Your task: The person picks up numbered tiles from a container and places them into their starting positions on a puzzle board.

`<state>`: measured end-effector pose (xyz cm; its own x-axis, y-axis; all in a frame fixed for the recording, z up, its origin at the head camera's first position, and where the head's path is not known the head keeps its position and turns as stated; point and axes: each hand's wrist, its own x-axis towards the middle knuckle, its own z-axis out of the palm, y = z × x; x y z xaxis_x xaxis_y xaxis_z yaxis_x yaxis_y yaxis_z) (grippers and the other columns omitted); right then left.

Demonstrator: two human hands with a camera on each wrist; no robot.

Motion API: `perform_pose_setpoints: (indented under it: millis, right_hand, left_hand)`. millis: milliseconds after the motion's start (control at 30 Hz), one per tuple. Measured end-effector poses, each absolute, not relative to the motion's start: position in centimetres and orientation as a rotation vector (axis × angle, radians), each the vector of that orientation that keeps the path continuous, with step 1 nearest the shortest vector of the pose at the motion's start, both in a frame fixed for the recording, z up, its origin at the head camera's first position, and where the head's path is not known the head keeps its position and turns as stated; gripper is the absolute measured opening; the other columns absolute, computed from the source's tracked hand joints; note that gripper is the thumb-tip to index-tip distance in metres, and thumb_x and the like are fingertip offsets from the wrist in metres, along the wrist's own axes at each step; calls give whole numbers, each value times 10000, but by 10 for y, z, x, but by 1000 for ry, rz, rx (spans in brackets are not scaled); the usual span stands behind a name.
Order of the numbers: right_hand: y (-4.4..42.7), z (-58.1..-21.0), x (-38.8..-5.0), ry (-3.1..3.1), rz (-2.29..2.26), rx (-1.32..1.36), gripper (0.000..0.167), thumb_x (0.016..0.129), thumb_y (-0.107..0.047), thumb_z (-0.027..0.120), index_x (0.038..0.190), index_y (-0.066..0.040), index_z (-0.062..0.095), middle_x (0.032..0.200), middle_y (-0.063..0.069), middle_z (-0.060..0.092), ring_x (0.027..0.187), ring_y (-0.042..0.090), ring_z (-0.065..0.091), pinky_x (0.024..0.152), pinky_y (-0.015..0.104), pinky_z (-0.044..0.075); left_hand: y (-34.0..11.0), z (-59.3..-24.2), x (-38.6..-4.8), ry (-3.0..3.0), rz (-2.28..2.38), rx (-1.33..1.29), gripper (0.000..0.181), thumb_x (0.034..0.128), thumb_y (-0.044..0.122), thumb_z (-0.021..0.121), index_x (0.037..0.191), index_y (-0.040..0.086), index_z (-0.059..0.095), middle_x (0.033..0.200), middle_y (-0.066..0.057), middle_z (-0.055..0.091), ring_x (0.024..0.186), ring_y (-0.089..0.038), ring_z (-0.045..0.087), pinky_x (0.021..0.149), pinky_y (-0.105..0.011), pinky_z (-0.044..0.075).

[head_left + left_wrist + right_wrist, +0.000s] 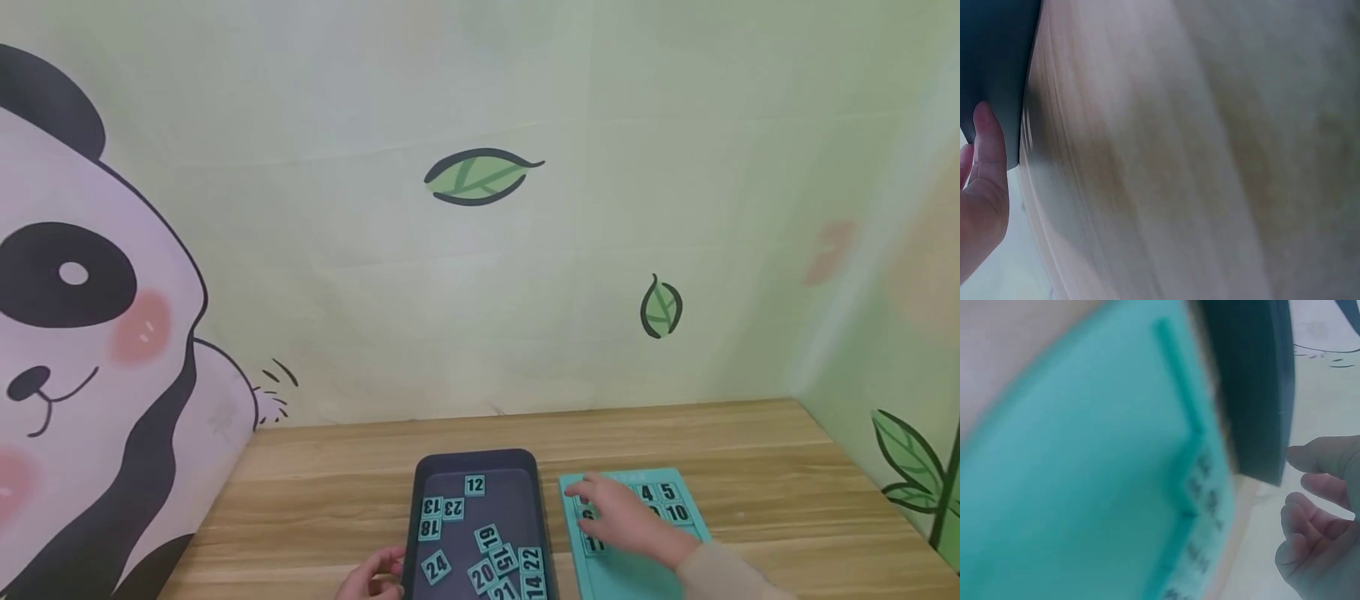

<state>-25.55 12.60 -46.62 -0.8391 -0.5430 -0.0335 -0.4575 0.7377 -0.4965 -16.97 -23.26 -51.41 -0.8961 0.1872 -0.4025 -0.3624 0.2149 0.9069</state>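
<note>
A dark tray (pixel 480 458) stands on the table with several loose turquoise number tiles in it, among them 12 (pixel 475 485), 24 (pixel 436 567) and 22 (pixel 530 559). To its right lies a turquoise number board (pixel 637 575), its upper rows holding tiles such as 5 (pixel 667 492) and 10 (pixel 677 512). My left hand (pixel 372 573) is at the tray's left side; in the left wrist view a straight digit lies against the tray's outer wall. Over the board's upper left hovers my right hand (pixel 626 517), fingers loosely bent and apart, with nothing visible between them. It hides some tiles.
The wooden table (pixel 322 475) runs back to a pale green wall (pixel 360 317) printed with leaves and a panda (pixel 75 333). A narrow strip of table separates the tray from the board. Another printed wall (pixel 862 367) borders the table's right side.
</note>
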Motion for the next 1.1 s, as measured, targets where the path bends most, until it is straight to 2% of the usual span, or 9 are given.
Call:
perform_pose_setpoints:
  millis: [233, 500, 667, 833, 967, 1100]
  right_hand:
    - [101, -457, -268, 2762, -831, -895, 358, 755, -92, 594, 1112, -57, 580, 966, 76, 555, 808, 204, 539, 611, 253, 433]
    - [69, -458, -283, 2682, -932, -930, 327, 779, -140, 612, 1100, -84, 579, 1057, 102, 543, 778, 161, 525, 644, 261, 435]
    - [49, -462, -291, 2654, -965, -906, 339, 774, -158, 620, 1102, -83, 582, 1094, 87, 545, 908, 229, 547, 698, 286, 462]
    - [31, -467, -297, 2639, -917, -953, 357, 778, -171, 618, 1113, -55, 578, 1098, 76, 555, 979, 233, 541, 790, 326, 462]
    - [21, -471, -300, 2621, -868, -929, 366, 780, -175, 623, 1117, -43, 572, 1092, 90, 549, 980, 231, 521, 827, 370, 447]
    - [14, -475, -302, 2638, -809, -877, 368, 774, -185, 633, 1113, -55, 574, 1074, 80, 540, 945, 208, 519, 812, 364, 453]
  left_hand:
    - [-233, -516, -169, 2069, 1737, -144, 557, 777, 57, 486, 1292, -73, 318, 1093, -144, 457, 904, -147, 544, 755, -361, 481]
    - [-232, -515, -168, 2082, 1734, -157, 556, 769, 48, 490, 1290, -66, 331, 1104, -140, 464, 908, -151, 549, 756, -359, 481]
    - [-232, -515, -168, 2071, 1745, -141, 557, 771, 46, 483, 1294, -66, 325, 1105, -142, 463, 905, -150, 552, 756, -360, 480]
    - [-234, -517, -168, 2085, 1747, -124, 565, 758, 48, 477, 1288, -75, 326, 1089, -134, 467, 874, -141, 548, 738, -349, 478]
    - [-234, -518, -167, 2096, 1752, -119, 566, 751, 48, 479, 1282, -80, 331, 1080, -131, 472, 864, -140, 550, 732, -347, 478]
    - [-234, -517, -167, 2075, 1753, -135, 559, 758, 47, 476, 1286, -67, 333, 1092, -134, 467, 876, -143, 552, 742, -354, 479]
